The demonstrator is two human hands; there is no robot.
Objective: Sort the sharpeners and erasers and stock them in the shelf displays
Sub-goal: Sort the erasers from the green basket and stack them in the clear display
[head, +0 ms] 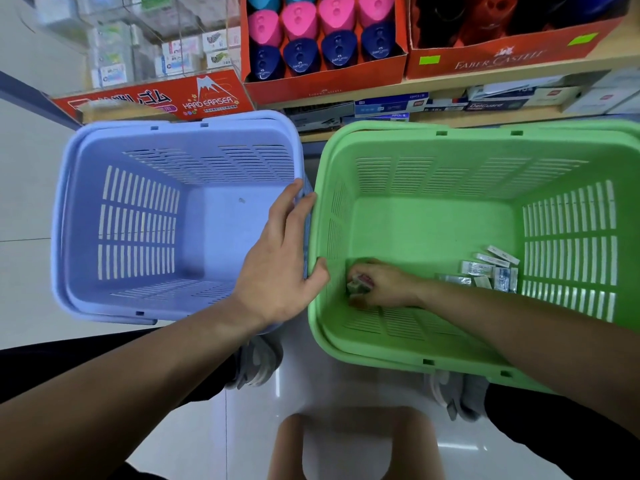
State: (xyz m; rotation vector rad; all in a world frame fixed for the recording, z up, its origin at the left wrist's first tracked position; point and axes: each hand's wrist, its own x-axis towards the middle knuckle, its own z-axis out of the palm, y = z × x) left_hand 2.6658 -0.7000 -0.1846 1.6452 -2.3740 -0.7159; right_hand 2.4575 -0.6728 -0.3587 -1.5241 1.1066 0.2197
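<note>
While the right hand [384, 287] is down on the floor of the green basket [415, 128], its fingers are curled tight round a few small blocks [358, 284]. They are blurred, but I take them for erasers. The left hand [280, 265] clasps the side wall of the blue basket [138, 216], fingers over the rim and thumb towards the green one, so the two baskets stand steady side by side.

More wrapped erasers [488, 271] lie heaped in the far right corner of the green basket, well apart from the working hand. No sharpeners show in either basket; the blue one looks bare.

To do this pick well, I would close on only as many as the fingers can keep square, then lift straight up and clear of the slotted wall before turning to the shelf. The Hard Eraser box [207, 98] and the clear bin [156, 46] stand above the blue basket, left of the Faber-Castell sharpener display [322, 39]. Check each block's kind first, since one looks reddish and another pale.
</note>
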